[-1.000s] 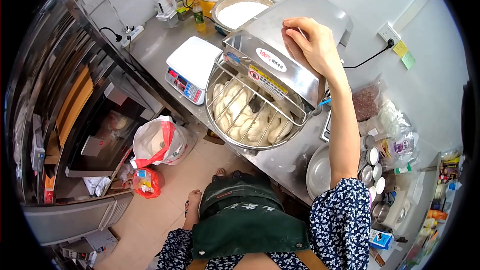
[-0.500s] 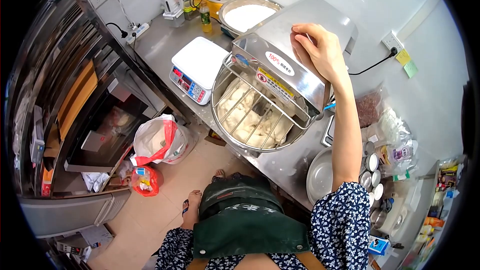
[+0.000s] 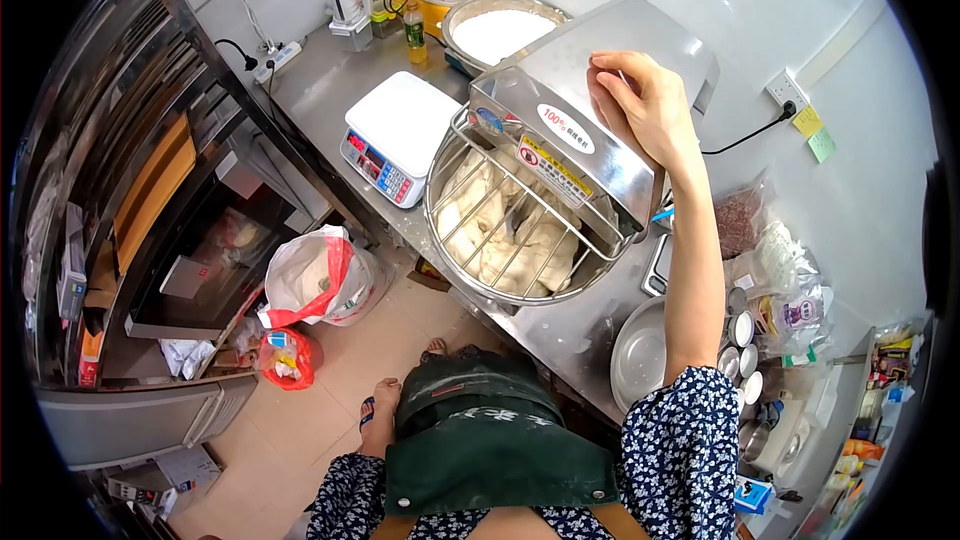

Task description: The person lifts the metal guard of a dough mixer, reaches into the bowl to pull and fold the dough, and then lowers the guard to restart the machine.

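My right hand (image 3: 645,105) rests at the top right edge of the dough mixer's shiny metal housing (image 3: 625,175). Its fingers are loosely bent and the thumb is apart, with nothing visible in them; the undersides of the fingers are hidden. Below the housing, pale dough (image 3: 490,230) lies in lumps inside the steel mixing bowl (image 3: 440,255). A wire guard (image 3: 510,217) covers the bowl's front. My left hand is out of sight; only its floral sleeve (image 3: 345,495) shows at the bottom.
Left of the mixer stands a white digital scale (image 3: 405,115). Behind are a basin of white powder (image 3: 500,35), a bottle (image 3: 415,35) and a kettle (image 3: 348,0). A metal pan (image 3: 640,355) sits at right. An open sack (image 3: 320,275) stands on the floor beside a rack (image 3: 215,70).
The dough in the bowl has shifted and changed shape behind the guard. My right hand stays in the same place on the housing; the view has moved slightly.
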Demonstrator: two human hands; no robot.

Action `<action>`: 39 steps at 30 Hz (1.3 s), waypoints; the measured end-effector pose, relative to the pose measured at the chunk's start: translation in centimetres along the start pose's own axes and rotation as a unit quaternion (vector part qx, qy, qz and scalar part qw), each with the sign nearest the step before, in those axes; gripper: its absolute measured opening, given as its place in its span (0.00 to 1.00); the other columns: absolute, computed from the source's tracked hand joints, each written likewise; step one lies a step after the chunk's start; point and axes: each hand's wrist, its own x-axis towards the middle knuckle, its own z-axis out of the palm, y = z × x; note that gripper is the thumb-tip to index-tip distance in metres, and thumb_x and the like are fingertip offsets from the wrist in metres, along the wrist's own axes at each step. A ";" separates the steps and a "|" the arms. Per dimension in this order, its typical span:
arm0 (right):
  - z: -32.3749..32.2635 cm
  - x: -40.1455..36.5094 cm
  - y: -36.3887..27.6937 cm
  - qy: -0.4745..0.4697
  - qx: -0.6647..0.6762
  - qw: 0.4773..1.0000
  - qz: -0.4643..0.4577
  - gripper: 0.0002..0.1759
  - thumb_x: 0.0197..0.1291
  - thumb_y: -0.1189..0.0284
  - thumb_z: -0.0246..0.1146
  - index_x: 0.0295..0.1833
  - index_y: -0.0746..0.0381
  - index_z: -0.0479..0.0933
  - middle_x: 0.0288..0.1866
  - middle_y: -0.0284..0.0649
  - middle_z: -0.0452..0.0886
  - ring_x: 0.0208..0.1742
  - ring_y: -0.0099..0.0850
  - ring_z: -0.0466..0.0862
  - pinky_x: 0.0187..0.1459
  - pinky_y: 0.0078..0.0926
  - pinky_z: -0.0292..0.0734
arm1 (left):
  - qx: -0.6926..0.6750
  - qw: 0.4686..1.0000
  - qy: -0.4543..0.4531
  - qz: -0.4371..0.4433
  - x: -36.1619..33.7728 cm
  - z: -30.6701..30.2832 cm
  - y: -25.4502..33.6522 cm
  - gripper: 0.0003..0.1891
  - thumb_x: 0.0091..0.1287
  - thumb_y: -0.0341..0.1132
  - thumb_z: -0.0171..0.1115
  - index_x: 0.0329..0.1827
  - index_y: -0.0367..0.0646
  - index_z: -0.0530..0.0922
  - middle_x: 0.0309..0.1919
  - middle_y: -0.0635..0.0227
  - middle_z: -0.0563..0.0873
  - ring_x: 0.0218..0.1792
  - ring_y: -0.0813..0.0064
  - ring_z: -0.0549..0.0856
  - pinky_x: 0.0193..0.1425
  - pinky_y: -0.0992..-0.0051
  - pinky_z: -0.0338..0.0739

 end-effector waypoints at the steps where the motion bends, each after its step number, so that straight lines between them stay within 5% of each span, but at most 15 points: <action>1: 0.0 0.0 -0.1 0.000 0.000 1.000 0.002 0.09 0.59 0.76 0.65 0.44 0.66 0.83 0.42 0.49 0.86 0.43 0.47 0.85 0.47 0.37 0.79 | 0.001 1.000 0.001 0.004 0.2 0.1 -0.2 0.12 0.61 0.30 0.68 0.47 0.42 0.88 0.42 0.55 0.90 0.45 0.63 0.89 0.53 0.69 0.82; 39: 0.1 0.0 0.2 0.006 -0.002 1.000 -0.010 0.08 0.60 0.75 0.65 0.44 0.66 0.83 0.42 0.48 0.86 0.42 0.47 0.85 0.46 0.35 0.80 | 0.023 1.000 -0.005 0.007 0.0 0.1 -0.1 0.16 0.56 0.37 0.69 0.48 0.46 0.88 0.44 0.54 0.90 0.48 0.61 0.89 0.57 0.69 0.81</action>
